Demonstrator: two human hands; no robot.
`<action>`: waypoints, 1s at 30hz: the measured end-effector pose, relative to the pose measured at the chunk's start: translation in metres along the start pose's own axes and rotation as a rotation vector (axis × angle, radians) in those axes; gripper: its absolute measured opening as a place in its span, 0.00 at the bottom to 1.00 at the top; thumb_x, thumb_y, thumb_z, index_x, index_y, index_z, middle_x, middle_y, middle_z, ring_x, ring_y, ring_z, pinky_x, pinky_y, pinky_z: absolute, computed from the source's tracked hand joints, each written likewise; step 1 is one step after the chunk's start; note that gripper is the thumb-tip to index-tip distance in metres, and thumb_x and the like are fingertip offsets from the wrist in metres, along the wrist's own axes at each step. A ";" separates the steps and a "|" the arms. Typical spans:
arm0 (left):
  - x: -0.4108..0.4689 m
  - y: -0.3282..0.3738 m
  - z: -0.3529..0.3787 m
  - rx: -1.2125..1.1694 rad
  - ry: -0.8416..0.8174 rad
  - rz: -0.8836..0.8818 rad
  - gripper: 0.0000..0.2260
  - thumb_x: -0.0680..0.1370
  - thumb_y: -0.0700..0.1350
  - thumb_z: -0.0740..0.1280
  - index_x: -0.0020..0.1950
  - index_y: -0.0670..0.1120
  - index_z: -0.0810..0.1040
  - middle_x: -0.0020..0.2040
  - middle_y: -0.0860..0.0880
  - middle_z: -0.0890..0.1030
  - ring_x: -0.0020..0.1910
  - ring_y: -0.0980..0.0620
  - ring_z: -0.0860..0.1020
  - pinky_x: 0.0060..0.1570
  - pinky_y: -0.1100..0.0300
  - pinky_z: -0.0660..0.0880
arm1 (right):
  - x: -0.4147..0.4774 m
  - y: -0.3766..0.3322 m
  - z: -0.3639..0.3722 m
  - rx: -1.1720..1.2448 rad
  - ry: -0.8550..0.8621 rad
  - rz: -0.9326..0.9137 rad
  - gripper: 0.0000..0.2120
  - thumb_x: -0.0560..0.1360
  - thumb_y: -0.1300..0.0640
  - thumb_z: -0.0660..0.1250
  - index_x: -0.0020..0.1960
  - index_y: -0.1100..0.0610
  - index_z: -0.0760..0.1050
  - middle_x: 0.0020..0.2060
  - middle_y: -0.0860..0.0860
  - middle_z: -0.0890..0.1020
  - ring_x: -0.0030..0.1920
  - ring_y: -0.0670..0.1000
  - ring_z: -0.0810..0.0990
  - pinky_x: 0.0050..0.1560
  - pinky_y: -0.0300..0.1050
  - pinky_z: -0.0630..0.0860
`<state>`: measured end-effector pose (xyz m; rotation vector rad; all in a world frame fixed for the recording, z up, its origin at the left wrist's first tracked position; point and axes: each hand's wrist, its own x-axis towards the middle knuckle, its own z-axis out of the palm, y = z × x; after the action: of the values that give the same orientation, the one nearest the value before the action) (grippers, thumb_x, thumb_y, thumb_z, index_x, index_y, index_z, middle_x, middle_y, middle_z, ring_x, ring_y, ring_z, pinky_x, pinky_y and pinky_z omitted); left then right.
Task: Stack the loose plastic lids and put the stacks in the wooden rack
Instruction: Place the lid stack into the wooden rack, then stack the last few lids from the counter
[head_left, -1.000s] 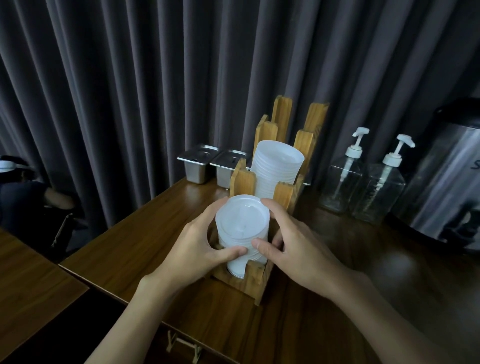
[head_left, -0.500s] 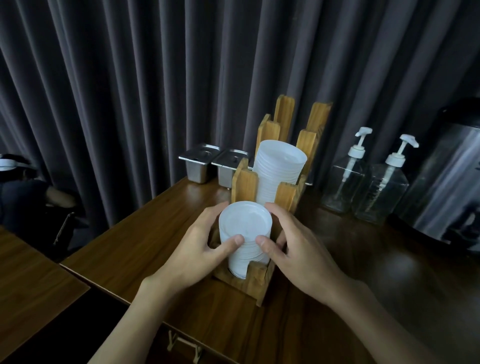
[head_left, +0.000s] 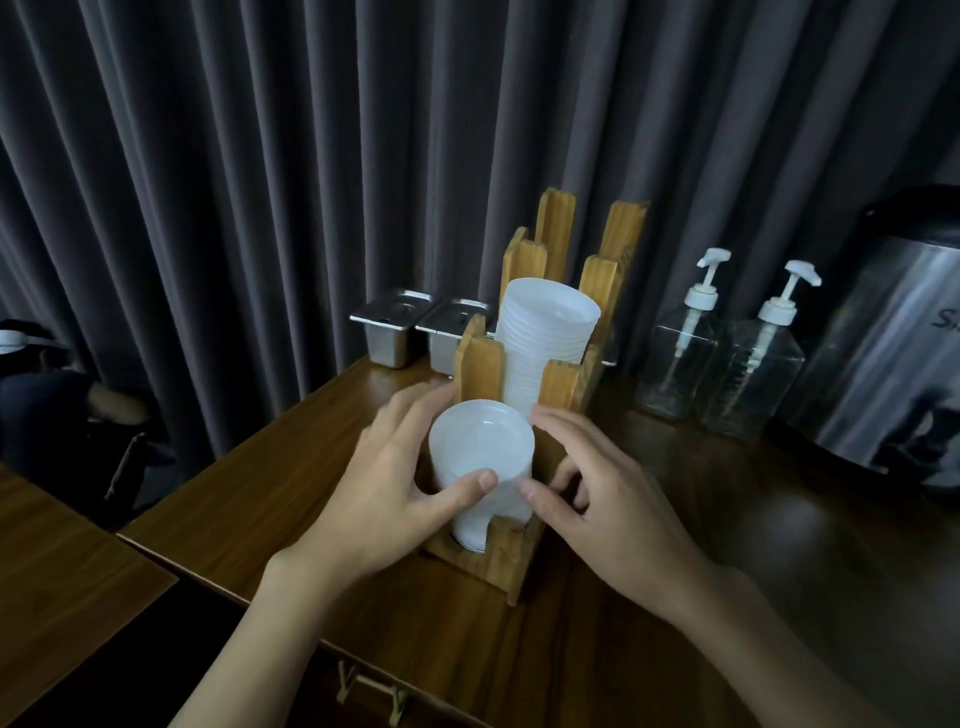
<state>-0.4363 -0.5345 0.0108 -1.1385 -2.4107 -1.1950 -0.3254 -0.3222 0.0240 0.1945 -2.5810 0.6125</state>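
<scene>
A wooden rack (head_left: 480, 358) with upright slats stands on the dark wooden table (head_left: 291, 467). Its front compartment holds a stack of white plastic lids (head_left: 480, 441). My left hand (head_left: 384, 483) curls round the left side of that stack, thumb on its front. My right hand (head_left: 608, 499) is at the stack's right side, thumb tip touching its front edge, the fingers curved over the rack's right wall. A taller white stack (head_left: 545, 327) fills the middle compartment behind. The rear compartment's contents are hidden.
Two small steel containers (head_left: 395, 327) sit behind the rack against a dark curtain. Two clear pump bottles (head_left: 680, 358) and a large steel urn (head_left: 893, 364) stand at the right. A second table (head_left: 62, 571) lies at the left, with a seated person beyond it.
The front lid stack has sunk lower into the front compartment. Both hands followed it down, and the right hand's fingers have spread slightly off the stack.
</scene>
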 end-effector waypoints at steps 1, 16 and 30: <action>0.001 0.010 -0.003 0.061 0.032 0.034 0.37 0.71 0.75 0.64 0.77 0.66 0.58 0.71 0.70 0.60 0.73 0.65 0.58 0.69 0.55 0.62 | -0.004 0.000 -0.004 0.020 0.026 -0.017 0.26 0.78 0.37 0.59 0.75 0.40 0.60 0.67 0.31 0.67 0.51 0.40 0.77 0.41 0.32 0.77; 0.040 0.194 0.161 -0.153 -0.262 0.441 0.29 0.76 0.66 0.63 0.73 0.55 0.72 0.68 0.59 0.71 0.71 0.58 0.67 0.71 0.54 0.67 | -0.169 0.106 -0.131 -0.008 0.186 0.414 0.18 0.76 0.43 0.61 0.64 0.43 0.72 0.59 0.36 0.74 0.56 0.41 0.78 0.55 0.42 0.79; 0.021 0.315 0.418 -0.274 -0.849 0.344 0.45 0.66 0.72 0.70 0.78 0.64 0.54 0.75 0.67 0.58 0.75 0.59 0.61 0.75 0.53 0.64 | -0.377 0.221 -0.225 -0.268 0.211 0.980 0.37 0.66 0.28 0.63 0.70 0.43 0.67 0.67 0.45 0.74 0.67 0.49 0.72 0.66 0.57 0.73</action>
<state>-0.1661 -0.0927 -0.0651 -2.4287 -2.4109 -1.0779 0.0454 -0.0131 -0.0660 -1.2047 -2.3856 0.5363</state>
